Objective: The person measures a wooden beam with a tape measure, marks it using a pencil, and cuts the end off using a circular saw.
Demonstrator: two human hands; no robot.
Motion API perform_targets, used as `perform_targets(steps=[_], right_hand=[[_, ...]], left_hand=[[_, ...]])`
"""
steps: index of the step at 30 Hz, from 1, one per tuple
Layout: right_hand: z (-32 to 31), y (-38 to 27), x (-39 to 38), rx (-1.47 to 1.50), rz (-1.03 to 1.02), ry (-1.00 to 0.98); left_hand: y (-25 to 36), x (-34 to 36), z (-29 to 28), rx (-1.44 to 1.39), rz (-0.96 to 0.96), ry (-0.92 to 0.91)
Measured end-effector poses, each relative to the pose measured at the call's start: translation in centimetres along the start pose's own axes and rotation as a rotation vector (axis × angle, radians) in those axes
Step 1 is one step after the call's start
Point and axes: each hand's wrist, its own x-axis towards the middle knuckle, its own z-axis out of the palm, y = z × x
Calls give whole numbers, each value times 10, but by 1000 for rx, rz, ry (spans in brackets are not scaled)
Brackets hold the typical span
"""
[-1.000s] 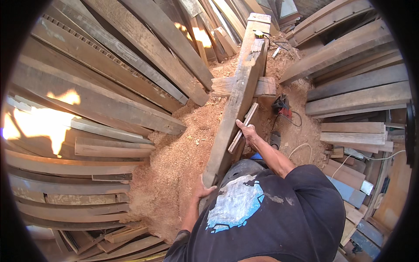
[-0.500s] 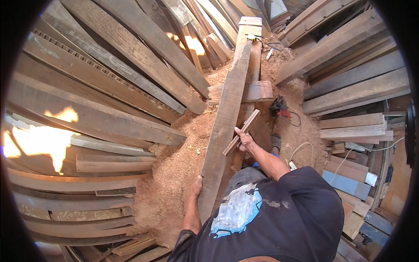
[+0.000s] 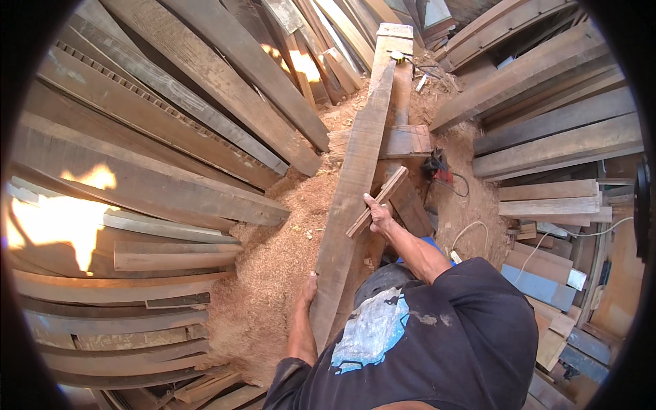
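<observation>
The person's right hand was closed around a short piece of wood marked by dark lines along its length, holding it at a slant just beside the right edge of a long plank. The left hand touched the plank's left edge near its lower end; its fingers were mostly hidden, so how far it was closed could not be told. The plank stretched away from the person's body, brown and rough, narrowing toward its far end. Around its middle, a wooden block stuck out from beneath on the right. Past the plank's far tip, a yellow and black tape measure sat on a pale timber. To the right of the block, a red and black tool lay on the ground. Sawdust and shavings covered the floor. Farther out, stacked boards fanned along the left, with bright sunlight on some, and more timber was piled on the right, near a pale cord.
</observation>
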Motion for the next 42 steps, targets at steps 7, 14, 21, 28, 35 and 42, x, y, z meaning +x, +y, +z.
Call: perform_targets(steps=[7,14,21,28,35,42], right_hand=[[-26,-6,-35,-79,0,-5],[-39,-22,-47,-114,15,38],[-28,-30,-62,-253,-48,147],[-106,-83,-33,-217,-27,279],[-137,-197,-33,-226,-613,316],[-42,-283,-130,-234,-1224,-238]], left_hand=[[10,-37,35,110,-44,17],[-5,-41,71,103,101,69],[-34,-23,67,-212,-50,-55],[-33,-24,23,-772,-427,173],[40,-1,9,39,-42,590],[219,43,62,421,391,534]])
